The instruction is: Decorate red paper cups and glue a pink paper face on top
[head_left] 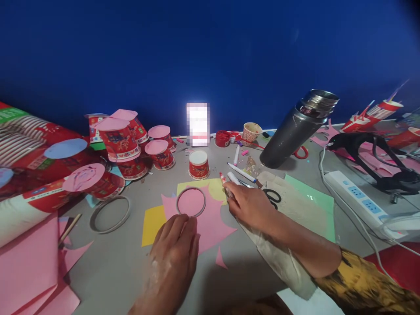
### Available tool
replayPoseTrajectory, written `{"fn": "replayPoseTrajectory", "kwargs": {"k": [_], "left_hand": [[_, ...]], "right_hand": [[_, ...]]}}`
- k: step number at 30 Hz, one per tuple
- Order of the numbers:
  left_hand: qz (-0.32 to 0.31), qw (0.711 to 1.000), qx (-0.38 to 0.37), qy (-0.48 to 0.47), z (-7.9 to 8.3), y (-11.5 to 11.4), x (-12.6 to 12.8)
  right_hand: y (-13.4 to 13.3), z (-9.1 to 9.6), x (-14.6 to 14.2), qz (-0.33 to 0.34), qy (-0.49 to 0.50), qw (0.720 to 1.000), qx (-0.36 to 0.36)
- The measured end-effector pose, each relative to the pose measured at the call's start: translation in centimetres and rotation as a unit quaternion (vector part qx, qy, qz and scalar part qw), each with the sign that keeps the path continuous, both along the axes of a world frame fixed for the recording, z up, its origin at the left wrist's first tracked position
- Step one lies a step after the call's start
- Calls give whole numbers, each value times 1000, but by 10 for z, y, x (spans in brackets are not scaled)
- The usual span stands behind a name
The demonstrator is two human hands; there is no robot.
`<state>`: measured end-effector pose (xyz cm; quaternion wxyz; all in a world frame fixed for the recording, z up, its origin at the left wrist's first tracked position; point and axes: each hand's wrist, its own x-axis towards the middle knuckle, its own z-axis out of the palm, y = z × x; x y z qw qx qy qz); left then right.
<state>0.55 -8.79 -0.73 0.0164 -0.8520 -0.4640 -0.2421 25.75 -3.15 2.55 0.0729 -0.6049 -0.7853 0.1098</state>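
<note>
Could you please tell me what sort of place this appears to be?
It looks like a paper-craft workspace, though whether a classroom, workshop or home I cannot tell. The red patterned paper cups, the cut pink paper and the loose marker pens suggest it.

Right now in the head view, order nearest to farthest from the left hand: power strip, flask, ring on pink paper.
1. Ring, at the left hand, on pink paper.
2. Flask, ahead, right.
3. Power strip, far right.

I watch from far away through one head camera, looking forward and down, close above the flat grey table point(108, 271), with the plain dark-blue wall point(210, 52) ahead
</note>
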Motion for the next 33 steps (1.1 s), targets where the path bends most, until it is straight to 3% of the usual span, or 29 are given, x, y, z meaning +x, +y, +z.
{"fn": "replayPoseTrajectory", "kwargs": {"k": [6,13,18,21,26,33], "left_hand": [[15,1000,-7,-1,0,-5,3],[13,1000,16,10,-3,-7,2],[9,1000,24,4,-4,-6,1],[14,1000,18,7,-4,-7,1],[20,999,23,17,-6,-8,0],[18,1000,24,7,-12,-7,-1]], "right_hand": [[-5,7,21,80,216,971,65],[-18,33,21,178,229,951,106],[-9,44,7,213,281,925,141],[3,46,-1,190,316,922,118],[18,40,-14,96,378,921,-14],[29,20,-36,102,426,897,-57]]}}
